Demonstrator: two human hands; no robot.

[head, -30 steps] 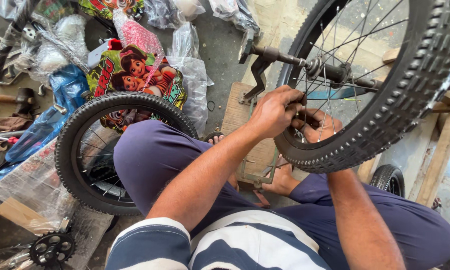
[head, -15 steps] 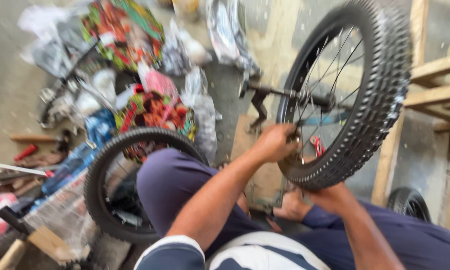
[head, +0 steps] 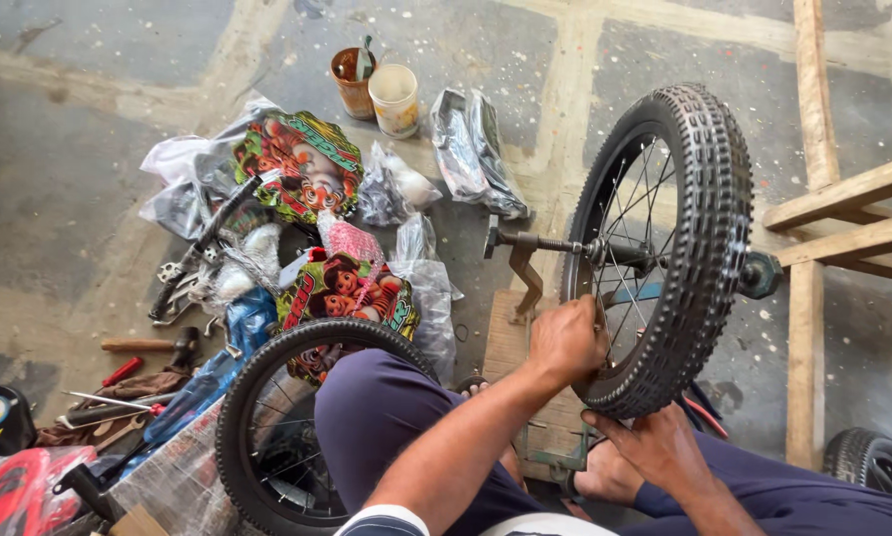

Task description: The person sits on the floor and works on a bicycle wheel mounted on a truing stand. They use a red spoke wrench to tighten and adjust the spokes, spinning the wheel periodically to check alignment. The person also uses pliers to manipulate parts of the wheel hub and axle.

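A small bicycle wheel (head: 699, 238) with a knobby black tyre stands upright in front of me, its axle (head: 540, 241) sticking out to the left. My left hand (head: 565, 342) grips the wheel's lower rim beside the spokes. Under the tyre's bottom edge, my right hand (head: 659, 449) presses against the rubber with its fingers curled. A second black-tyred wheel (head: 267, 427) leans by my left knee.
Colourful printed panels (head: 312, 164) and plastic bags (head: 471, 149) lie on the concrete floor. Two cups (head: 382, 94) stand at the back. A hammer (head: 148, 345) and screwdrivers (head: 119, 375) lie at left. A wooden frame (head: 823, 218) stands at right, another tyre (head: 873, 462) at the bottom right.
The view has pulled back and up, showing more floor. The wheel now sits further from the camera and more upright. Both hands stay at its lower rim.
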